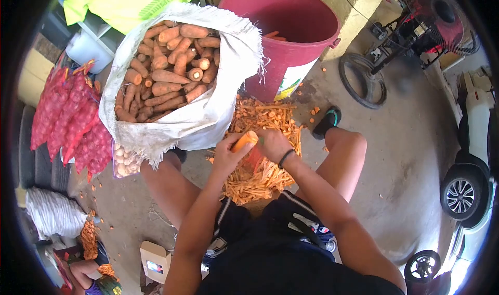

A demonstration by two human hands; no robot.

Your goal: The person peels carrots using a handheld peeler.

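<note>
My left hand point(227, 155) is closed round a peeled orange carrot point(245, 141), its cut end tilted up. Close beside the carrot, my right hand point(277, 145) has its fingers curled in a grip; what it holds is mostly hidden, with only a hint of green showing at the fingers. Beneath both hands lies a heap of carrot peelings point(262, 178) between my knees. An open white sack point(200, 120) full of unpeeled carrots point(169, 76) stands in front of me to the left.
A tall red bin point(280, 50) with a few carrots inside stands behind the peelings. Net bags of red onions point(70, 113) lean at the left. A fan point(442, 19) is at the far right. Another person's leg point(83, 271) shows at lower left.
</note>
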